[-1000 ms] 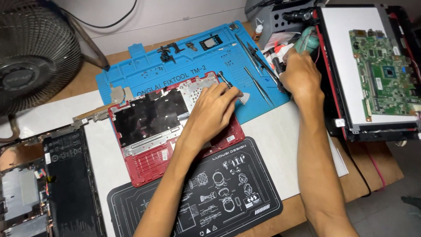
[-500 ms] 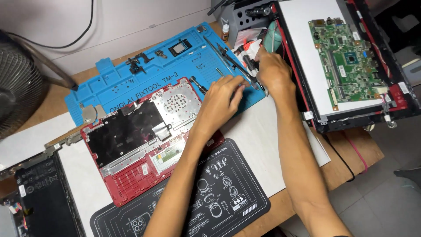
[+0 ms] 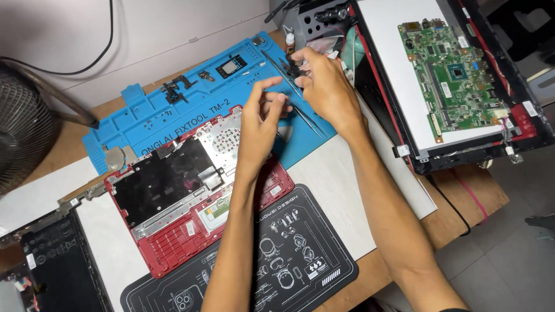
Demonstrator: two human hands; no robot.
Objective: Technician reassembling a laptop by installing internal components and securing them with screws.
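- The left hand is up above the blue mat, with thumb and first finger pinched close together. What sits between them is too small to tell.
- The right hand is just beside the left hand, a bit higher. Its fingers curl around a small dark part near the top edge of the blue mat.
- The two hands almost touch at the fingertips.
- Thin metal tweezers lie slanted on the blue mat, partly under the hands.
- A red laptop shell lies open on the surface, below the left arm. It has a black sheet on its left part and a silver plate with little holes near the left wrist.
- The red laptop shell rests partly on the blue mat and partly on a black mat with white drawings.
- Small dark bits sit in the trays at the top of the blue mat.
- A green circuit board lies on a white sheet inside a black and red laptop lid, on the right, well apart from the hands.
- A round fan stands at the far left.
- Another dark laptop piece lies at the bottom left corner.
- A grey tool stand is at the top, just behind the right hand.
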